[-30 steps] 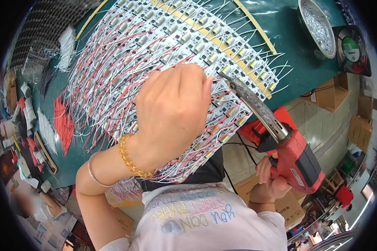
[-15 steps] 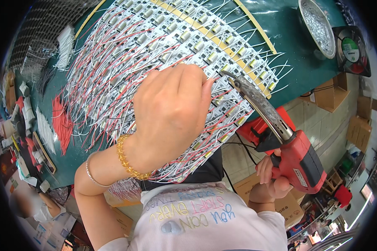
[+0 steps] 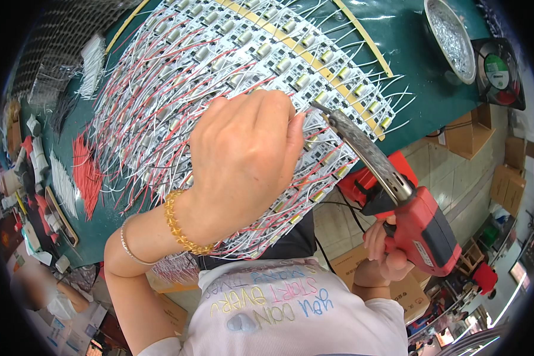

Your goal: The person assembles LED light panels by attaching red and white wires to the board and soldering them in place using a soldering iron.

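A broad sheet of white circuit boards [image 3: 283,63] lies on the green table, its rows bristling with red, white and dark wires. Over its near part is my left hand [image 3: 243,145], closed with the back up and the thumb against the fingers. Whatever the fingertips pinch is hidden beneath. In my right hand [image 3: 387,252] is a red and black soldering gun [image 3: 427,234], gripped by its handle. Its long metal barrel slants up to the left, and the dark tip is at the boards just right of my left thumb.
Bundles of red wires [image 3: 87,178] and white wires [image 3: 93,65] lie at the table's left. A metal bowl [image 3: 451,41] and a small fan [image 3: 498,74] stand at the far right. Yellow strips [image 3: 362,35] lie around the boards. A red holder [image 3: 403,169] is beside the table edge.
The soldering gun has shifted very slightly, its tip moving a touch to the left. My left hand stays nearly in place, still closed.
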A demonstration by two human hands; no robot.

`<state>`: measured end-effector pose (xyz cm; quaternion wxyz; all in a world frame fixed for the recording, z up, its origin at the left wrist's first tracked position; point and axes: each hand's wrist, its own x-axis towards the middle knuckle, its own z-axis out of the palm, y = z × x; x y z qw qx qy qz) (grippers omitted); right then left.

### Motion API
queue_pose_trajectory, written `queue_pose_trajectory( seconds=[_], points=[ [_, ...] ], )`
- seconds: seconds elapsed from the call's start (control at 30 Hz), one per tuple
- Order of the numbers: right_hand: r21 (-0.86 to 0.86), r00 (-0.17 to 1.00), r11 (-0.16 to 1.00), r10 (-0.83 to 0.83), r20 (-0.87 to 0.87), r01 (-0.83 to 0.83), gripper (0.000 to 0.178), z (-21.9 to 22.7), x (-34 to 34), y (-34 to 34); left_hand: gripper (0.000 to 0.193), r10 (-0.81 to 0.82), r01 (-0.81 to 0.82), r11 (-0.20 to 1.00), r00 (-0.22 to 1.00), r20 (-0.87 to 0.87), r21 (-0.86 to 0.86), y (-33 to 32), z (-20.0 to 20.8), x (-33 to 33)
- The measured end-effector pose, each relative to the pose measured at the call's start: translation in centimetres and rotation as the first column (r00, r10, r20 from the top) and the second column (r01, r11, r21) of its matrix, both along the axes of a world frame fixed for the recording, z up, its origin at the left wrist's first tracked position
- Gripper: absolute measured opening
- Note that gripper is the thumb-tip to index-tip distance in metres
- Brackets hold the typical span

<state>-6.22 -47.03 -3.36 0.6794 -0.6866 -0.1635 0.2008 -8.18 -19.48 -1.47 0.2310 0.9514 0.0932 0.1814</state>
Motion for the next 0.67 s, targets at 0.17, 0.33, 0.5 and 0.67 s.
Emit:
queue_pose_trajectory(
  seconds=[0.17, 0.33, 0.5, 0.67],
  points=[
    [0.073, 0.997, 0.996, 0.062, -0.049, -0.059, 0.081, 1.3, 0.4, 2.1, 0.017, 0.003, -0.003, 1.000, 1.000, 0.003, 0.008, 0.0, 0.0, 0.0],
    [0.085, 0.998, 0.995, -0.058, -0.003, 0.058, 0.081, 1.3, -0.2, 2.7, 0.015, 0.015, -0.015, 1.000, 0.998, 0.054, -0.002, -0.1, 0.1, 0.1],
    [0.100, 0.994, 0.990, -0.101, 0.044, 0.096, 0.077, 1.6, -0.4, 2.7, 0.016, -0.004, -0.006, 0.995, 0.995, 0.105, 0.095, 0.6, 0.4, -0.2],
    [0.056, 0.997, 0.996, -0.062, -0.051, 0.065, 0.085, 1.7, -0.4, 0.3, 0.008, -0.065, 0.064, 0.994, 0.998, -0.012, -0.088, -0.2, 3.0, -0.5]
  ],
)
